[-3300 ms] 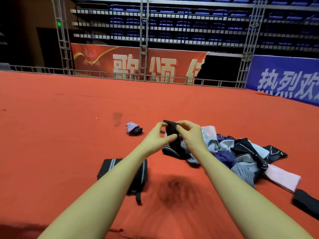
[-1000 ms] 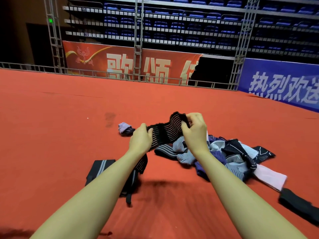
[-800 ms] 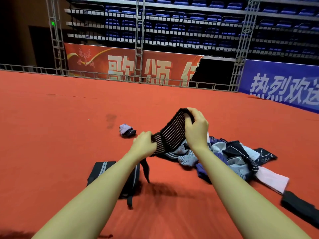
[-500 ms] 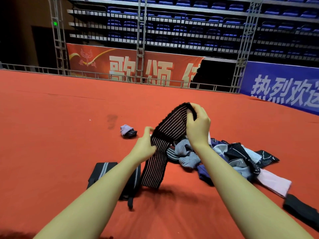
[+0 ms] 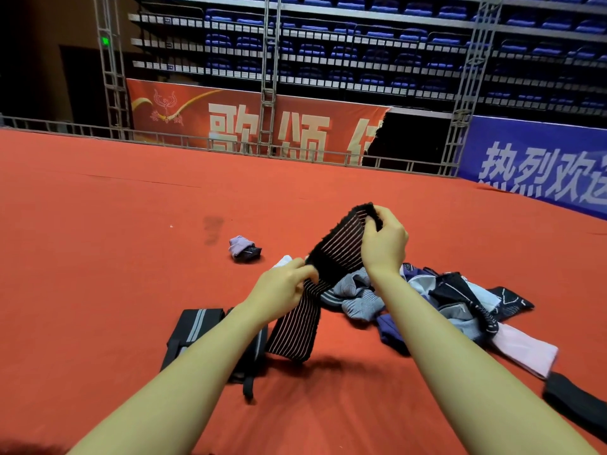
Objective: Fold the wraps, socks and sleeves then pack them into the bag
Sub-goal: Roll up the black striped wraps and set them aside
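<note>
- Black ribbed wrap [image 5: 338,251] with thin pale stripes is hanging in the air between both hands, above the red carpet [image 5: 98,257].
- Right hand [image 5: 382,243] is pinching the wrap's upper end with curled fingers, raised higher than the other hand.
- Left hand [image 5: 284,290] is gripping the wrap partway down, and the loose tail is dangling below it.
- Dark bag [image 5: 193,333] with grey stripes is lying on the carpet under the left forearm.
- Mixed pile of garments [image 5: 443,300] is sitting just right of the hands.
- Small folded bundle [image 5: 244,249] is lying apart, farther back.
</note>
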Demonstrator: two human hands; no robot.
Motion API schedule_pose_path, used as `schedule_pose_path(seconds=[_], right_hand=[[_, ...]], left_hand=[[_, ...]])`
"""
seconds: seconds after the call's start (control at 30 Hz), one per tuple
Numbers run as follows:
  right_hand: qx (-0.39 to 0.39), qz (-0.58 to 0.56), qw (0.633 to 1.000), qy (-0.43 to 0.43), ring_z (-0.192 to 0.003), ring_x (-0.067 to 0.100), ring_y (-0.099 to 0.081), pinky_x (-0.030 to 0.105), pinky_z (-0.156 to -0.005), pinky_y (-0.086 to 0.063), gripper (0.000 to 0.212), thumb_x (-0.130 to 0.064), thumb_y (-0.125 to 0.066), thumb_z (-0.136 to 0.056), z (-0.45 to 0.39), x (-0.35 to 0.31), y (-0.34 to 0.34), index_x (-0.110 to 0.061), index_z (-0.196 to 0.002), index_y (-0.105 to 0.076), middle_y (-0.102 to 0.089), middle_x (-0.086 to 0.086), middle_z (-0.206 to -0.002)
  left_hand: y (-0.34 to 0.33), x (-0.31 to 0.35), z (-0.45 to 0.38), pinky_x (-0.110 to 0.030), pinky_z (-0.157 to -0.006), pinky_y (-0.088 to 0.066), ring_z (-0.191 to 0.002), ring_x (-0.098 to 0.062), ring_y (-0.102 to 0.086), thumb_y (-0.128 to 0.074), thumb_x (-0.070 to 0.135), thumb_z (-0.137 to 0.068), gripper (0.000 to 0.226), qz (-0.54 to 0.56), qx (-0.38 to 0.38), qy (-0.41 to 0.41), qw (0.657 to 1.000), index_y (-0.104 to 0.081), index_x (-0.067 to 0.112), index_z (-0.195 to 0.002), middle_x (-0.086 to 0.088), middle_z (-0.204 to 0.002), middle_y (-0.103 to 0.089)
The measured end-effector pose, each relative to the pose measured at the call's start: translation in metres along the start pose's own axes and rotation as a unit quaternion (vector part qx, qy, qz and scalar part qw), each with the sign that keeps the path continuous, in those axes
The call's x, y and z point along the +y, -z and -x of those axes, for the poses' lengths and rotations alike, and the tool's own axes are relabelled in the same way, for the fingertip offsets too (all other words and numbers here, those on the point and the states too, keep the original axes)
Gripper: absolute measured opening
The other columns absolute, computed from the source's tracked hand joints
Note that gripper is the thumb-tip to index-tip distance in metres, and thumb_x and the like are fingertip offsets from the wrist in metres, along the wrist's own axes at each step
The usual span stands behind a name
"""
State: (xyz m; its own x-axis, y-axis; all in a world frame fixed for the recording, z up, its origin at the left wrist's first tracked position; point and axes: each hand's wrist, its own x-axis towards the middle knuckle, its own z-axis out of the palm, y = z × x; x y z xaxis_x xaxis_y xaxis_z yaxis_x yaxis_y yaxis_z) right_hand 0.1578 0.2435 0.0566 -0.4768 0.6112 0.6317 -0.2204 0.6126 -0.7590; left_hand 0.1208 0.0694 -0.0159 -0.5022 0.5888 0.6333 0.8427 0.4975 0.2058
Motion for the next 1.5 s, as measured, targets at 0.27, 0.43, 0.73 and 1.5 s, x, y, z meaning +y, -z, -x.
schedule_pose_path(seconds=[0.27, 0.43, 0.73, 1.5], right_hand=[[-0.067, -0.093, 0.986, 0.119, -0.095, 0.019, -0.062, 0.034, -0.089, -0.048, 0.026, 0.002, -0.060, -0.081, 0.011, 0.007, -0.004, -0.015, -0.094, -0.074, -0.067, -0.001, -0.095], [-0.193, -0.106, 0.967, 0.127, -0.108, 0.019, -0.052, 0.010, -0.089, -0.036, 0.033, 0.001, -0.069, -0.078, 0.027, 0.016, -0.004, -0.032, -0.078, -0.070, -0.055, -0.005, -0.106], [-0.299, -0.088, 0.949, 0.045, -0.109, 0.011, -0.049, 0.007, -0.094, -0.034, 0.036, 0.015, -0.059, -0.075, 0.048, 0.028, 0.004, -0.015, -0.088, -0.074, -0.054, 0.001, -0.110], [-0.403, -0.286, 0.854, -0.162, -0.098, 0.026, -0.063, 0.042, -0.093, -0.049, 0.028, -0.011, -0.050, -0.097, 0.054, 0.009, 0.000, 0.001, -0.122, -0.052, -0.065, 0.016, -0.111]], left_hand=[[-0.002, -0.003, -0.035, -0.030, -0.094, -0.042, -0.102, -0.022, -0.058, -0.043, -0.007, -0.083, 0.048, 0.289, 0.093, 0.294, 0.906, -0.060, 0.005, -0.126, -0.011, -0.112, -0.064], [0.025, 0.010, -0.053, -0.033, -0.071, -0.045, -0.077, -0.020, -0.054, -0.035, 0.011, -0.093, 0.027, 0.590, 0.146, 0.353, 0.711, -0.060, 0.019, -0.092, 0.003, -0.084, -0.058], [0.044, 0.009, -0.064, -0.027, -0.062, -0.045, -0.079, -0.013, -0.058, -0.053, 0.023, -0.095, 0.012, 0.552, 0.161, 0.250, 0.779, -0.061, 0.028, -0.102, 0.005, -0.091, -0.062], [0.046, 0.023, -0.052, -0.046, -0.103, -0.040, -0.122, -0.023, -0.047, -0.057, 0.022, -0.080, 0.060, 0.412, 0.059, 0.222, 0.882, -0.032, 0.047, -0.128, -0.008, -0.130, -0.046]])
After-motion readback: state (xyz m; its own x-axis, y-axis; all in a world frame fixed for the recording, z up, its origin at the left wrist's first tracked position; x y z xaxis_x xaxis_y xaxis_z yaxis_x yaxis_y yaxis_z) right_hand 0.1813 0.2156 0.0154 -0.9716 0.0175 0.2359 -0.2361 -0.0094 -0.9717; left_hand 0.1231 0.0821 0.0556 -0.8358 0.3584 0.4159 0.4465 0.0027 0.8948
